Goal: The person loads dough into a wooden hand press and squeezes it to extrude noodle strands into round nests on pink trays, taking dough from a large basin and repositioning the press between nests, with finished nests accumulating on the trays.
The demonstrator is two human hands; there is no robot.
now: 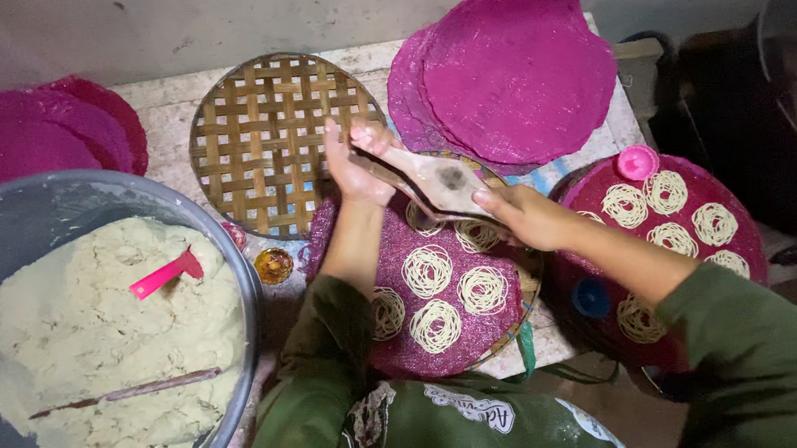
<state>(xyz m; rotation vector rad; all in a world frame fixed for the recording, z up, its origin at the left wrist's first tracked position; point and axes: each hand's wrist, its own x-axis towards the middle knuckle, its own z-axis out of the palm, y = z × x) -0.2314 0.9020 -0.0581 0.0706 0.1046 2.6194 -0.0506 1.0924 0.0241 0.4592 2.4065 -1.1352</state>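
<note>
Press: I hold the wooden noodle press (433, 181) over the purple mesh mat (400, 251) on its woven tray, above the noodle coils (428, 270).
Left hand: my left hand (352, 167) is wrapped round the far handle end, fingers closed on the wood.
Right hand: my right hand (521, 213) is clamped on the near handle end, just beside the filled red tray (744, 233).
Axis: the press's long axis runs slantwise, from upper left near the empty bamboo tray (272, 144) to lower right; its dark middle faces up toward me.
Risk, drift: as I judge it, if my hands tilt unevenly, strands could fall onto a finished coil and tangle with it.
Risk, edge: a coil laid too near the mat's rim may hang off and break.
Risk, dough: the grey basin of dough (104, 330) with the pink scraper (165, 274) sits close to my left elbow; a wide swing could knock it.
Desk: the stacked magenta mats (509, 73) lie at the back of the desk.
</note>
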